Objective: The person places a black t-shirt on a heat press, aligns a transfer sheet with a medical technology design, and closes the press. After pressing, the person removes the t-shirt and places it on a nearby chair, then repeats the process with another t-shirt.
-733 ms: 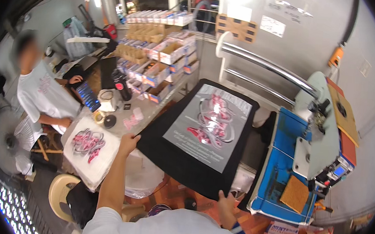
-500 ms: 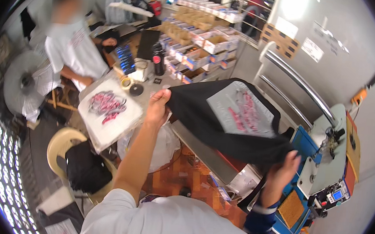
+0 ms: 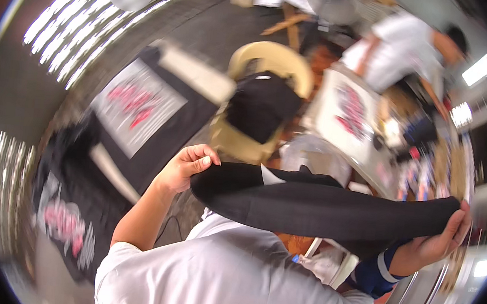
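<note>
Between my two hands a black shirt (image 3: 319, 211) is stretched sideways in a long folded band. My left hand (image 3: 187, 167) pinches its left end between thumb and fingers. At the far right end, my right hand (image 3: 449, 234) grips the cloth. A pale corner of sheet (image 3: 269, 176) pokes up behind the shirt's upper edge near my left hand; the printed face is turned out of sight.
Black cloth with a pink-printed grey sheet (image 3: 138, 102) lies to the left, another printed black piece (image 3: 67, 217) below it. A cream chair (image 3: 240, 59) bears black fabric (image 3: 262, 107). Beyond stand a table with a printed white piece (image 3: 346, 106) and a co-worker (image 3: 403, 44).
My view has swung left, away from the heat press, toward the black printed pieces. The shirt has come along in both hands, its printed side no longer showing.
</note>
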Available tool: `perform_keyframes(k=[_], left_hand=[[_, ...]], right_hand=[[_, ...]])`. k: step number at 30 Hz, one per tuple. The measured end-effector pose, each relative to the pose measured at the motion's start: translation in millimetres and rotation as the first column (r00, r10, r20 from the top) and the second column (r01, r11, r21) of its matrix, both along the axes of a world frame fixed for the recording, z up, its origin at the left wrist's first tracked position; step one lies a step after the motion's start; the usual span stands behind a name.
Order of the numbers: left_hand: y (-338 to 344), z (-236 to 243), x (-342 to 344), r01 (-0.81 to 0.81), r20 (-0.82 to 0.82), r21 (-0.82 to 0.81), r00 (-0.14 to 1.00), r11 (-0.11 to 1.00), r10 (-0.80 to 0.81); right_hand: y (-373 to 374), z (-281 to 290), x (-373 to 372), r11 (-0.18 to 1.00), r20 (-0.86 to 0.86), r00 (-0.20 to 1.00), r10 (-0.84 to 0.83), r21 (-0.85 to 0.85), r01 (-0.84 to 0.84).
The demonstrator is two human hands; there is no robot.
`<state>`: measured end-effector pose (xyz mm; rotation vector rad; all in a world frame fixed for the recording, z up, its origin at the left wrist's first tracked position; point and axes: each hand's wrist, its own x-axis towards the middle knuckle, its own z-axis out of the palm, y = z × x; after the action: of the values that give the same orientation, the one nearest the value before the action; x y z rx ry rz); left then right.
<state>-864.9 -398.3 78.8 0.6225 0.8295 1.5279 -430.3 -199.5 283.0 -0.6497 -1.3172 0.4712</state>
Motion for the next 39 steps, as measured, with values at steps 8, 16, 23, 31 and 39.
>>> perform_keyframes(k=[8, 16, 23, 31, 39], left_hand=[[-228.9, -119.3, -7.4, -0.553, -0.002, -0.679, 0.66, 0.483, 0.752], [-234.2, -247.7, -49.5, -0.882, -0.889, -0.409, 0.326, -0.236, 0.322], [-202.6, -248.4, -71.8, -0.748, -0.801, -0.596, 0.578, -0.292, 0.154], [-246.1, -142.6, -1.5, -0.794, -0.269, -0.585, 0.382, 0.165, 0.884], [-207.6, 75.0, -61.7, -0.977, -0.08, 0.166, -0.149, -0.135, 0.986]], right_hand=[[58.7, -244.3, -276.4, 0.352, 0.148, 0.544, 0.826, -0.889, -0.293], [65.5, -491.6, -473.3, 0.496, 0.419, 0.584, 0.695, -0.868, 0.032], [57.7, -488.5, -566.7, 0.501, 0.586, 0.265, 0.766, -0.802, 0.325], [102.5, -382.5, -475.5, -0.346, -0.421, 0.227, 0.878, -0.887, -0.306], [123.0, -109.5, -532.2, -0.306, -0.454, -0.009, 0.891, -0.586, -0.751]])
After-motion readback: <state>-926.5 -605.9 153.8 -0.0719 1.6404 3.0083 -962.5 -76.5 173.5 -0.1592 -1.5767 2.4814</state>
